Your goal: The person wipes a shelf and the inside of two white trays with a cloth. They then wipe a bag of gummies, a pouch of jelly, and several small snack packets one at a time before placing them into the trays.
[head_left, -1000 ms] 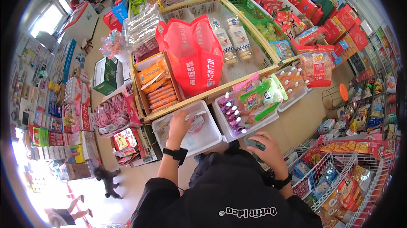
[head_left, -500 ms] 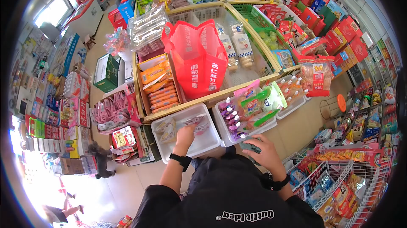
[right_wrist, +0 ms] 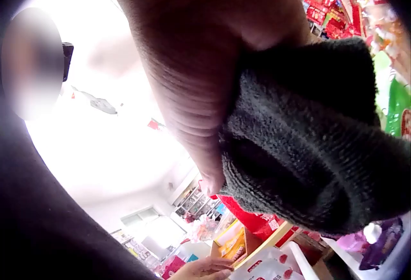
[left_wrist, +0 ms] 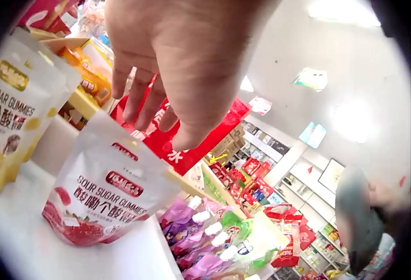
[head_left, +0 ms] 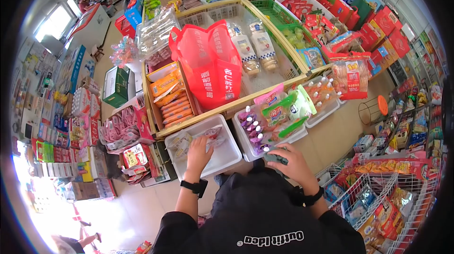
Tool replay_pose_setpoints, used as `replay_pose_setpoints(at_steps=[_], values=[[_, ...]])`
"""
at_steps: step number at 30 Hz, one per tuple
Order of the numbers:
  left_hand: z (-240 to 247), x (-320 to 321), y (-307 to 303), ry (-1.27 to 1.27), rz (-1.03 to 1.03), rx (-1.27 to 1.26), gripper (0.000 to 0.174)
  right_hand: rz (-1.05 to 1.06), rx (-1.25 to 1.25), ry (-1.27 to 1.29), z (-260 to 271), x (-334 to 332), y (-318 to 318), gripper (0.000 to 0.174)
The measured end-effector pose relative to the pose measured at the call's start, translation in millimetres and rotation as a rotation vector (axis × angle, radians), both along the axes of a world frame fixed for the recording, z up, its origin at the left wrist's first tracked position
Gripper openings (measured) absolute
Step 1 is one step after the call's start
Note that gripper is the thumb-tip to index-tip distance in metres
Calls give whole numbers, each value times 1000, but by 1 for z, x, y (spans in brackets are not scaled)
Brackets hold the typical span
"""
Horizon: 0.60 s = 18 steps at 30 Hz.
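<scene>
Over the white bin point(head_left: 230, 155), my left hand point(head_left: 198, 154) hangs with its fingers extended. In the left wrist view that hand point(left_wrist: 183, 48) is above a white and red gummies pouch point(left_wrist: 106, 187), its fingers apart from it and holding nothing. A white and yellow pouch point(left_wrist: 26, 100) stands at the left edge of that view. My right hand point(head_left: 294, 163) grips a dark folded cloth point(head_left: 276, 159) near the front of the neighbouring bin. In the right wrist view the thumb side of the hand point(right_wrist: 192, 81) lies against the dark fuzzy cloth point(right_wrist: 289, 138).
Beside the white bin, another bin holds purple spouted pouches point(head_left: 251, 129) and green packs. Behind them a wooden-framed display point(head_left: 269, 89) carries a red bag point(head_left: 213, 72) and orange packs point(head_left: 175, 107). A wire basket point(head_left: 378, 197) of snacks stands at the right.
My left hand first shifts over the bin, then its fingers spread above the pouches. The right hand keeps the cloth. The head view has shifted slightly.
</scene>
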<state>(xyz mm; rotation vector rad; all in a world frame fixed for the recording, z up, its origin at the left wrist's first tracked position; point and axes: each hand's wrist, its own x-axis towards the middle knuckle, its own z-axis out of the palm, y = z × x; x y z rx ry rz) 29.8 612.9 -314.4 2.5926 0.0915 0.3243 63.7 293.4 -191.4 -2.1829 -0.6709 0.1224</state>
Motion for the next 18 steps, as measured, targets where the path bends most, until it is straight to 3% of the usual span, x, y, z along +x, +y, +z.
replay_pose_setpoints(at_steps=[5,10,14,16,17,18], values=[[68,-6,-4,-158,-42,-40,23,-51,23,36,-4,14,-18,29],[181,-12,-33,-301,-127,-109,37,-191,98,-91,-3,49,-50,28],[269,-23,-85,-520,-634,-320,61,-207,140,-114,7,67,-57,26],[302,-29,-116,-492,-699,-460,57,-167,142,-137,7,72,-57,25],[314,-31,-131,-602,-739,-430,25,-148,143,-126,5,72,-55,26],[318,-31,-142,-713,-780,-398,13,-135,134,-111,4,71,-54,26]])
